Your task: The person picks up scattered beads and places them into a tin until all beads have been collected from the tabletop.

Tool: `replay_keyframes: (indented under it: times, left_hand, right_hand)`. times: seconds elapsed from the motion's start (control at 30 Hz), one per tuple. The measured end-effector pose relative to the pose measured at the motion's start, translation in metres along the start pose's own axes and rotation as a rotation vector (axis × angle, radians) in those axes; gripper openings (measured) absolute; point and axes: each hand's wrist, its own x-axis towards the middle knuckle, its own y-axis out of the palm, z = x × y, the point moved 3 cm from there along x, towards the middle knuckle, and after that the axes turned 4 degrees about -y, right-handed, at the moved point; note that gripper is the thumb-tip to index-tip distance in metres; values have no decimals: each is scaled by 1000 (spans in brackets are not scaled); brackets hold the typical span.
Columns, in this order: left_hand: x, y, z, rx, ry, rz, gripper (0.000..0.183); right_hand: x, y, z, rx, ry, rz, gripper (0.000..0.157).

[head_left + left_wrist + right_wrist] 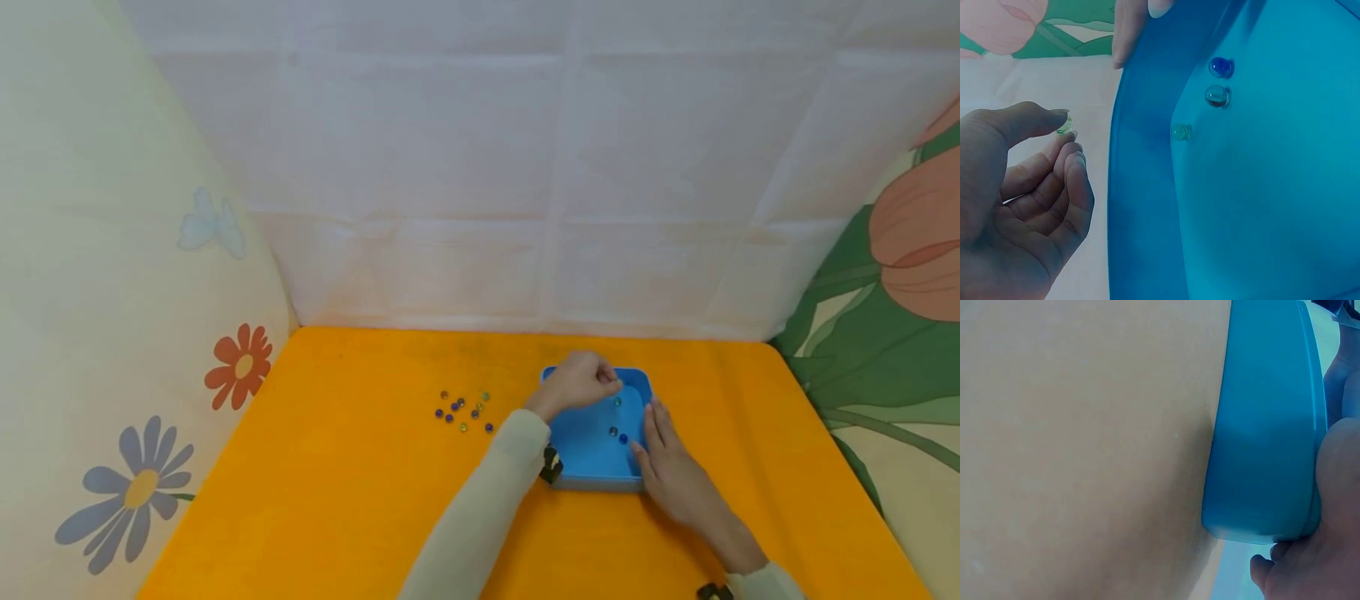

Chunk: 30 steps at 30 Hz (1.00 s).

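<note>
My left hand [576, 385] is over the back of a blue plastic box [577, 442]. Its thumb and fingertips pinch a clear yellow-green marble [1064, 125]; the other fingers are curled in. My right hand [675, 475] holds the box at its right wall, thumb over the rim and fingers along the outside. Three marbles lie on the box floor: a dark blue marble [1220, 67], a clear dark-streaked marble [1216, 95] and a green marble [1180, 131]. In the right wrist view the box's outer wall [1260, 444] shows beside that hand.
Several loose marbles [454, 407], blue, amber, green and yellowish, lie scattered on the orange tabletop [322, 500] to the left of the box. A white cloth [420, 167] hangs behind the table, with flower-printed cloths [142, 333] at both sides.
</note>
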Motion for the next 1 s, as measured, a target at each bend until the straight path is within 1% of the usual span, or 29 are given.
replay_keyframes:
  times: [0.17, 0.33, 0.5, 0.77, 1.0]
  left_hand:
    - [4, -1, 4, -8, -16, -9, 23]
    - [6, 0, 9, -18, -41, -11, 24]
    - [7, 2, 12, -11, -49, -8, 25]
    - [10, 3, 13, 1, -72, -26, 25]
    - [12, 2, 12, 14, -71, -36, 24]
  right_hand:
    - [1, -1, 1, 0, -7, -7, 74]
    - [1, -1, 1, 8, 3, -3, 74]
    - [1, 1, 0, -7, 14, 3, 75]
    - [0, 1, 1, 7, 9, 1, 74]
    - [1, 0, 2, -1, 34, 26, 75]
